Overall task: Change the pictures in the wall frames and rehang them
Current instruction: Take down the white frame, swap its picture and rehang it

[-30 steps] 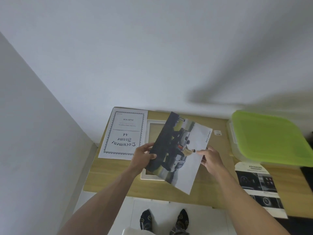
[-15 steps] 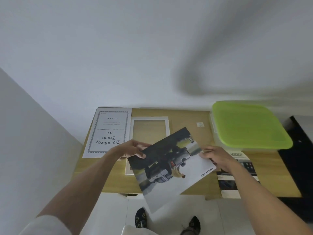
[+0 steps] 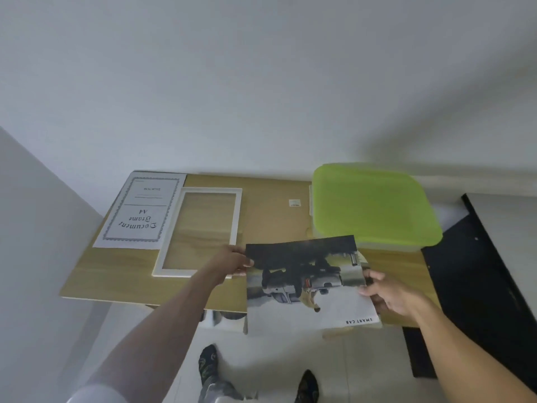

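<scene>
Left hand (image 3: 232,261) and right hand (image 3: 388,292) pinch opposite edges of the car print (image 3: 305,283), now turned landscape and level at five o'clock of the empty white frame (image 3: 200,231), ready for insertion.

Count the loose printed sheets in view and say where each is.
2. The Document Frame A4 insert lies on the table's far left corner; the car picture is held between the left hand and right hand. More may lie hidden beneath it.
</scene>
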